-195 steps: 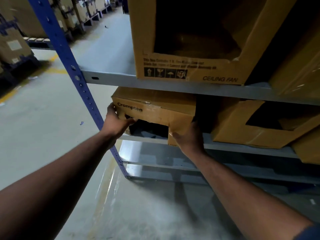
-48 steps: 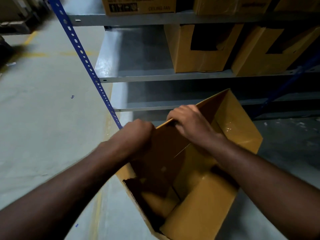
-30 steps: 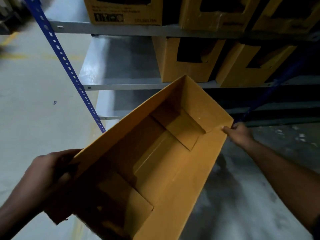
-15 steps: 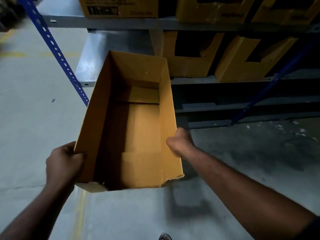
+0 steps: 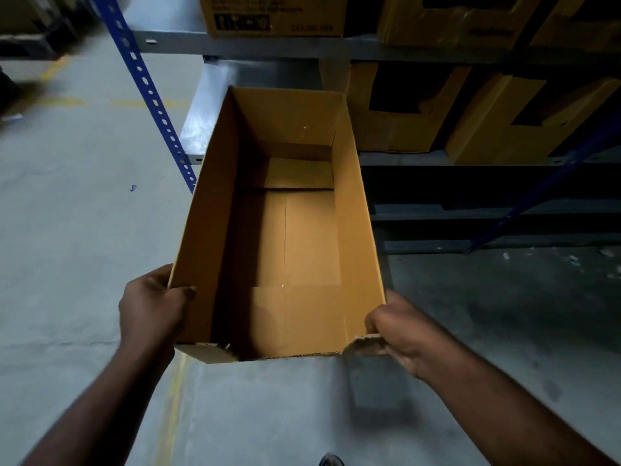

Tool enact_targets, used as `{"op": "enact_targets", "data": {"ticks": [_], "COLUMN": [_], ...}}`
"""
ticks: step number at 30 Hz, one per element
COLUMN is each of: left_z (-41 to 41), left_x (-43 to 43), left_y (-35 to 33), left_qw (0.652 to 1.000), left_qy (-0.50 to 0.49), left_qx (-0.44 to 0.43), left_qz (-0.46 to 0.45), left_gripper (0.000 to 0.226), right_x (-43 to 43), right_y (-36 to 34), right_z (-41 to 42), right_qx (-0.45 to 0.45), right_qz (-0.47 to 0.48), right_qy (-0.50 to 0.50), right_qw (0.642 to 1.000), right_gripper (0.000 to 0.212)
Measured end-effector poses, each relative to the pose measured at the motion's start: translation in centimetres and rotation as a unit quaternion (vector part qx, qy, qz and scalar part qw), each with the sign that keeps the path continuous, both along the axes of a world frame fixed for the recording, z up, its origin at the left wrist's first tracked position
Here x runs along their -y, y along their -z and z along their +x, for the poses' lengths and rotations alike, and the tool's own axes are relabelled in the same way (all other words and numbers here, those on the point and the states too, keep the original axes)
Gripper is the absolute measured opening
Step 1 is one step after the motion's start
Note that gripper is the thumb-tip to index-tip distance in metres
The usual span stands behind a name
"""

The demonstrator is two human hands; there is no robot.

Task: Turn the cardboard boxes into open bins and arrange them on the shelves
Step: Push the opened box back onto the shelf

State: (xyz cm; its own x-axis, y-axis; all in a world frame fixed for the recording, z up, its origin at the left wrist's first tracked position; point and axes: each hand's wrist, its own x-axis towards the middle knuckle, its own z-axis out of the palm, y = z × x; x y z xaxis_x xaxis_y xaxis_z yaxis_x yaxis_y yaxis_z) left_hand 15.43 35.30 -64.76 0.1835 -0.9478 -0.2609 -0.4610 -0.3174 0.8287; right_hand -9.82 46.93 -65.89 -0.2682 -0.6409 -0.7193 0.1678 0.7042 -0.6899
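Now you hold the box (image 5: pixel 285 230) open side up in mid-air, just before the shelf (image 5: pixel 205 109) — left grip (image 5: pixel 151 311) clamped on its near left corner, right grip (image 5: pixel 400 331) clenched round the torn near right corner. Held at both near corners it rides level, far end aimed at the bare spot beside the bins (image 5: pixel 393 129) — likely its slot.

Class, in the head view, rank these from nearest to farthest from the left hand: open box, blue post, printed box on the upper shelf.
1. open box: held in the left hand.
2. blue post: ahead, up-left.
3. printed box: upper shelf, farthest back.
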Motion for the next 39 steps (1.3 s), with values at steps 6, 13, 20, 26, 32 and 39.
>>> {"op": "enact_targets", "data": {"ticks": [6, 13, 20, 26, 32, 39], "left_z": [1.4, 2.4, 1.5, -0.7, -2.6, -5.0], "left_x": [-0.4, 0.5, 3.2, 6.2, 5.8, 2.8], "left_y": [-1.3, -3.9, -4.6, -4.9, -2.3, 0.0], "left_qw": [0.997, 0.985, 0.981, 0.975, 0.967, 0.962], "left_qy": [0.007, 0.061, 0.069, 0.051, 0.035, -0.053], "left_qx": [-0.07, -0.157, -0.179, -0.213, -0.25, -0.258], "left_qz": [0.022, 0.031, 0.016, 0.03, 0.018, 0.074], "left_gripper": [0.047, 0.039, 0.044, 0.044, 0.032, 0.057], "right_x": [-1.4, -1.4, 1.1, 4.9, 7.8, 10.2], "right_y": [-2.6, -6.6, -6.8, -5.2, -3.4, -3.1], "right_z": [0.9, 1.0, 0.5, -1.3, -3.9, -4.7], "right_qx": [-0.024, -0.039, -0.039, 0.01, 0.029, 0.053], "right_qz": [-0.079, -0.141, -0.155, -0.14, -0.065, -0.063], "right_qy": [0.057, 0.069, 0.097, 0.149, 0.244, 0.284], "right_qw": [0.995, 0.987, 0.982, 0.979, 0.967, 0.955], "right_gripper": [0.059, 0.069, 0.059, 0.057, 0.027, 0.013]}}
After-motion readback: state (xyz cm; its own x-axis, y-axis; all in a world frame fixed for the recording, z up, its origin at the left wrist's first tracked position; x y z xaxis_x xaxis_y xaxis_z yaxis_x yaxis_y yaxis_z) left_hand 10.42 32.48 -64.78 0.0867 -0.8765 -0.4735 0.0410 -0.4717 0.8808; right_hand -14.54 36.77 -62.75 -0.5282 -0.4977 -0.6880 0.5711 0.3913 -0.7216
